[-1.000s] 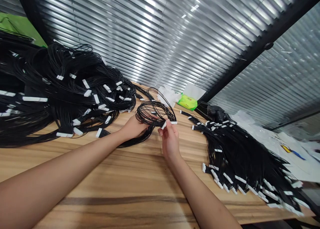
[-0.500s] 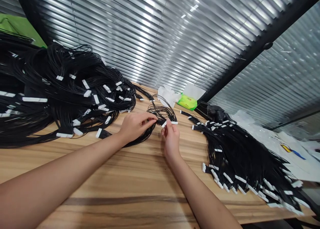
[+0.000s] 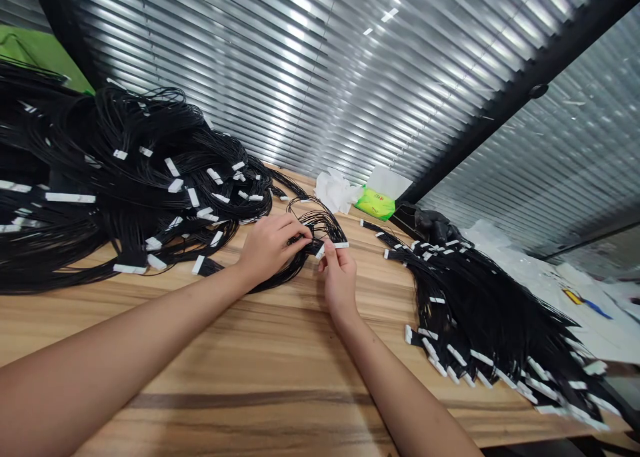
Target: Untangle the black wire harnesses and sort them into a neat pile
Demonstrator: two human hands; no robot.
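Head view, at frame centre: the left hand (image 3: 270,245) clamps a looped black wire harness (image 3: 327,222) on the wooden surface (image 3: 280,350) while the right hand (image 3: 339,276) pinches its white connector ends (image 3: 341,245), seemingly a gathering step whose follow-up needs the loop kept tight.

- Wooden worktop (image 3: 280,350), grain running across.
- Ten o'clock: tangled cable heap (image 3: 125,177).
- Centre: cable coil (image 3: 331,226).
- Three o'clock: stacked cable bundles (image 3: 480,304).
- One o'clock: green packet (image 3: 374,204), white tissue (image 3: 336,189).
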